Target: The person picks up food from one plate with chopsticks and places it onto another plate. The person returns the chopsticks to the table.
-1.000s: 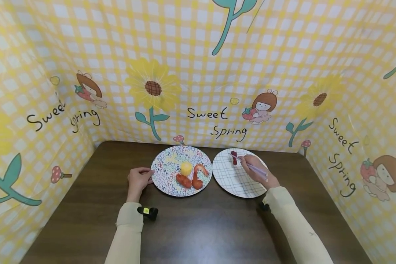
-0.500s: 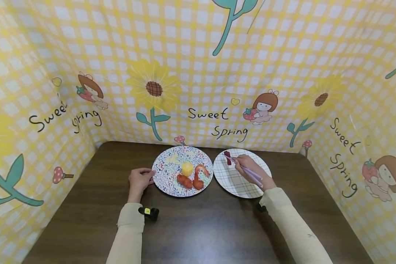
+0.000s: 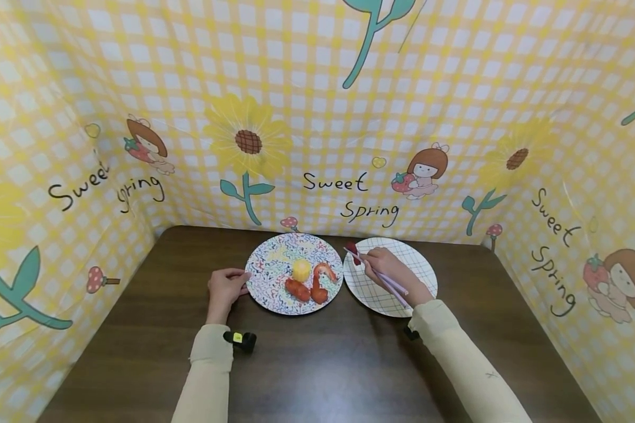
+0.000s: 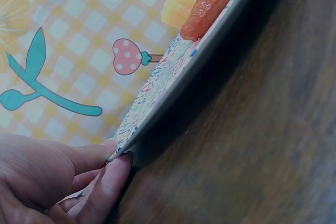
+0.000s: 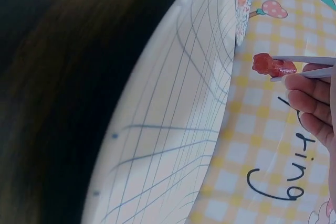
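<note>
In the head view my left hand (image 3: 226, 291) pinches the left rim of a round plate with multicoloured speckles (image 3: 264, 288). The left wrist view shows the thumb above that rim and a finger below it. My right hand (image 3: 394, 271) holds a pair of pale purple chopsticks (image 3: 390, 284). Between their tips is a small dark red, glossy food piece (image 5: 273, 66), lifted above the left part of a white plate with a blue grid (image 3: 370, 294). On the speckled plate lie a yellow chunk (image 3: 301, 270), a reddish-brown oblong piece (image 3: 297, 289), a shrimp (image 3: 325, 271) and an orange-red lump (image 3: 318, 295).
Both plates stand side by side, almost touching, near the back edge of a dark wooden table (image 3: 317, 364). A yellow checked cloth (image 3: 307, 147) with flowers and lettering hangs behind and along both sides.
The right hand has moved left with the chopsticks, carrying the dark red piece from the grid plate's upper middle to its left edge. The left hand stays at the speckled plate's rim.
</note>
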Demonstrator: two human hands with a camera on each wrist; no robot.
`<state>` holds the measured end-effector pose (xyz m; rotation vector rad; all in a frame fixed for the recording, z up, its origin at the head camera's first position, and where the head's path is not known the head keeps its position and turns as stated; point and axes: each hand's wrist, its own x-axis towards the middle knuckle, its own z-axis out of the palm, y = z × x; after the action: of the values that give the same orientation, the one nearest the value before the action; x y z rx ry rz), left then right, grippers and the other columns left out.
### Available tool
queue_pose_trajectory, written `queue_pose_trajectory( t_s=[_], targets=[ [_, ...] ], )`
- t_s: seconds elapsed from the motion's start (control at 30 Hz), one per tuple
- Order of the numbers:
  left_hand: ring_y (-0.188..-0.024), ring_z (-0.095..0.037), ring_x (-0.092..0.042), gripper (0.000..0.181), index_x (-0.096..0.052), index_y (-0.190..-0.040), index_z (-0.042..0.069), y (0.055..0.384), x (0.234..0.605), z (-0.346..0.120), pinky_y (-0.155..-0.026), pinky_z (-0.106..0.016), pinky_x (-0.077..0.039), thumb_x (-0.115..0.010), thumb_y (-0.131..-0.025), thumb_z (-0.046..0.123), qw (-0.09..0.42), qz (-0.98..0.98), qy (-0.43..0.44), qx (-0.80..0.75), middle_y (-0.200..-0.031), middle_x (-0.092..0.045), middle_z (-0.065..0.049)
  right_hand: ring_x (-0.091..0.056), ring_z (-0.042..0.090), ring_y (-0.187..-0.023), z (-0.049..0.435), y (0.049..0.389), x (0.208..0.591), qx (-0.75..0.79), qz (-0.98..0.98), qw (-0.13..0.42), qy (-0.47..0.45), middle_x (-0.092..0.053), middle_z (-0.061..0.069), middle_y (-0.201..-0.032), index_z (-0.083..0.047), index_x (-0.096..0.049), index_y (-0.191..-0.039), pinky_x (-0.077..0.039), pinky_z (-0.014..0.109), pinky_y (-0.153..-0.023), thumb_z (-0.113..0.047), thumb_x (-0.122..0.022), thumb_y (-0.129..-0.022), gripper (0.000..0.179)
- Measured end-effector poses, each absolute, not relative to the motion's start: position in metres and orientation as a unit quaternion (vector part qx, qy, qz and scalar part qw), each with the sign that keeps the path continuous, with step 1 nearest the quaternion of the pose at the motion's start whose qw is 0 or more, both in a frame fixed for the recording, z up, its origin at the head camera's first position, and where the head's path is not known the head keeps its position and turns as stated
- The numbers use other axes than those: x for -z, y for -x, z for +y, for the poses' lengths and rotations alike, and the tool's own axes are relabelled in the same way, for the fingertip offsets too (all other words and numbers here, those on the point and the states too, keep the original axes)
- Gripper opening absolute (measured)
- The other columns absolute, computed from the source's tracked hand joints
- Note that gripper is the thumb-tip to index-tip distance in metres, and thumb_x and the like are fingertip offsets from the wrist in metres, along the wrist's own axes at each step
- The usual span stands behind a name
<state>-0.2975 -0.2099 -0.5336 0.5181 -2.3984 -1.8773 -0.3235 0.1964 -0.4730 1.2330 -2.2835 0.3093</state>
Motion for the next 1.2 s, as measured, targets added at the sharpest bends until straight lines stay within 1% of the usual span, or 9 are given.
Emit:
queue_pose_trajectory(
  t_s=[0.2,0.27,0.5,0.6,0.87,0.97,1.07,1.2],
  targets=[
    [-0.067,-0.007,-0.069,0.03,-0.068,-0.119,-0.009,0.297,0.533,-0.209,-0.062,-0.022,-0.062,-0.071,-0.096,0.011,0.025,-0.776,-0.171,0.606,-0.105,-0.072,-0.024,-0.066,0.028,-0.078,0.188,0.324,0.473,-0.107,-0.835,0.275,-0.464,-0.072,0.012,-0.086,0.007,-0.074,-0.101,-0.057,0.041,-0.075,0.0,-0.062,-0.088,0.019],
    [-0.067,-0.007,-0.069,0.03,-0.068,-0.119,-0.009,0.296,0.533,-0.209,-0.062,-0.022,-0.062,-0.07,-0.096,0.011,0.024,-0.775,-0.168,0.609,-0.104,-0.072,-0.023,-0.066,0.028,-0.078,0.185,0.324,0.473,-0.111,-0.833,0.276,-0.466,-0.072,0.013,-0.086,0.007,-0.075,-0.102,-0.057,0.041,-0.075,0.0,-0.062,-0.088,0.02],
    [-0.067,-0.006,-0.068,0.03,-0.068,-0.119,-0.009,0.295,0.533,-0.209,-0.062,-0.021,-0.062,-0.07,-0.097,0.011,0.024,-0.775,-0.165,0.61,-0.102,-0.072,-0.021,-0.067,0.029,-0.081,0.173,0.32,0.468,-0.125,-0.834,0.266,-0.466,-0.072,0.014,-0.088,0.007,-0.074,-0.104,-0.057,0.043,-0.077,0.002,-0.062,-0.087,0.021],
    [-0.068,-0.006,-0.068,0.03,-0.068,-0.118,-0.009,0.295,0.533,-0.209,-0.062,-0.021,-0.062,-0.07,-0.097,0.011,0.025,-0.774,-0.166,0.61,-0.103,-0.072,-0.022,-0.067,0.03,-0.081,0.168,0.319,0.468,-0.134,-0.834,0.26,-0.469,-0.072,0.015,-0.089,0.008,-0.074,-0.104,-0.057,0.043,-0.077,0.003,-0.062,-0.088,0.021],
    [-0.068,-0.007,-0.069,0.031,-0.068,-0.119,-0.009,0.296,0.533,-0.21,-0.062,-0.023,-0.062,-0.071,-0.096,0.011,0.023,-0.777,-0.171,0.606,-0.107,-0.072,-0.024,-0.064,0.026,-0.078,0.153,0.323,0.476,-0.149,-0.828,0.252,-0.478,-0.069,0.012,-0.086,0.007,-0.074,-0.105,-0.055,0.039,-0.075,0.004,-0.06,-0.09,0.021],
    [-0.068,-0.007,-0.069,0.031,-0.068,-0.119,-0.009,0.296,0.534,-0.21,-0.062,-0.023,-0.063,-0.071,-0.097,0.012,0.022,-0.778,-0.172,0.604,-0.107,-0.072,-0.025,-0.064,0.025,-0.078,0.148,0.327,0.481,-0.159,-0.824,0.248,-0.484,-0.069,0.012,-0.087,0.006,-0.074,-0.106,-0.056,0.038,-0.074,0.004,-0.059,-0.092,0.021],
    [-0.068,-0.008,-0.07,0.031,-0.068,-0.12,-0.009,0.296,0.534,-0.21,-0.062,-0.023,-0.063,-0.071,-0.097,0.012,0.022,-0.779,-0.173,0.603,-0.107,-0.072,-0.025,-0.064,0.026,-0.078,0.142,0.328,0.482,-0.17,-0.823,0.238,-0.488,-0.069,0.013,-0.087,0.007,-0.074,-0.108,-0.056,0.038,-0.073,0.004,-0.057,-0.093,0.022],
    [-0.068,-0.008,-0.07,0.031,-0.069,-0.119,-0.008,0.297,0.533,-0.21,-0.063,-0.023,-0.063,-0.071,-0.096,0.013,0.023,-0.782,-0.174,0.598,-0.108,-0.072,-0.025,-0.064,0.028,-0.082,0.134,0.33,0.481,-0.179,-0.829,0.214,-0.485,-0.071,0.015,-0.091,0.007,-0.074,-0.11,-0.056,0.039,-0.075,0.002,-0.055,-0.096,0.023]
  ],
)
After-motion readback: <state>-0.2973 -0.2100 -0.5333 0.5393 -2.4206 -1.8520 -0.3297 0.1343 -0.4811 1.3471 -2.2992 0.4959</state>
